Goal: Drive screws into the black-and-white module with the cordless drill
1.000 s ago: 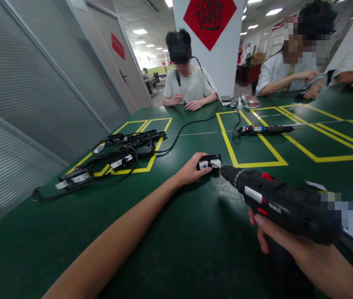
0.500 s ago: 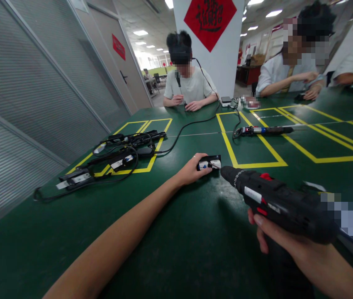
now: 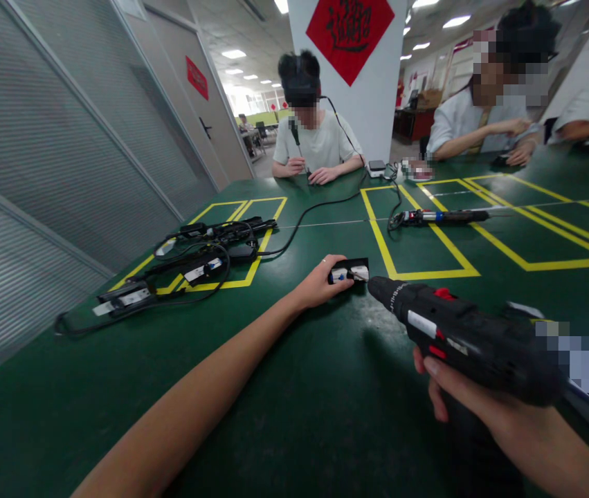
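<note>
My left hand (image 3: 322, 282) grips a small black casing (image 3: 360, 263) with white and blue parts inside, keeping it against the green table (image 3: 284, 415). A ring shows on one finger. My right hand (image 3: 473, 398) is wrapped round the handle of a black cordless drill (image 3: 460, 332) with red switches. The drill points left, and its bit meets or nearly meets the right end of the casing; whether it touches a screw there is too small to tell.
Black cased devices with tangled cables (image 3: 211, 259) lie at the left inside yellow tape. Further back right lies a long dark tool (image 3: 447, 217) with a cable. Across the table a person (image 3: 318, 138) holds a screwdriver (image 3: 295, 135); another person (image 3: 486, 131) sits to the right.
</note>
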